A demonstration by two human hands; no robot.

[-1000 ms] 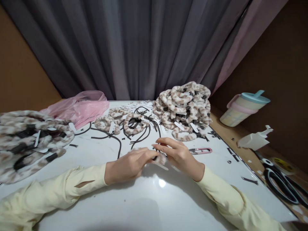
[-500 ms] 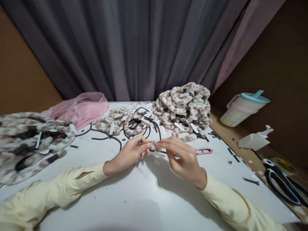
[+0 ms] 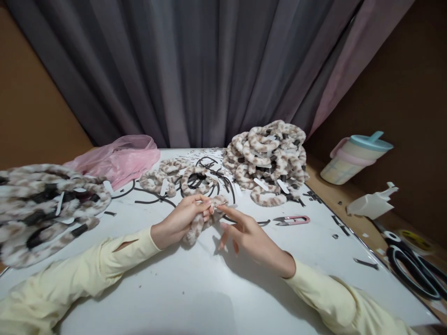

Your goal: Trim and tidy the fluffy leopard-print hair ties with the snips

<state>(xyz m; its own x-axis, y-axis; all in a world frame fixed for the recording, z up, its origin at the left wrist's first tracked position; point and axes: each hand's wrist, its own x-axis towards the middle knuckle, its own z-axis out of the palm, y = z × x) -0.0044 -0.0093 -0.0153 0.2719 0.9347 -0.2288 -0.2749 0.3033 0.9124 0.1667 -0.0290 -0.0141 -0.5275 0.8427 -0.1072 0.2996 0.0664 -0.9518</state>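
A fuzzy brown-and-white spotted tube is pinched between the thumb and fingers of my left hand above the middle of the table. Part of it hangs below that hand, and its upper end shows by the fingertips. My right hand has its fingers spread, with the index fingertip at the tube's upper end; whether it presses on it I cannot tell. Behind my right fingers runs a black cord. Pink-handled thread snips lie to the right of that hand.
Fuzzy rings with white tags form a pile at the back right and another heap at left. Near the back are a loose fuzzy ring and a pink plastic bag. A tumbler and scissors sit at right.
More of the fuzzy tube now shows, hanging below my left hand. My right fingers have moved down and spread apart, uncovering the snips.
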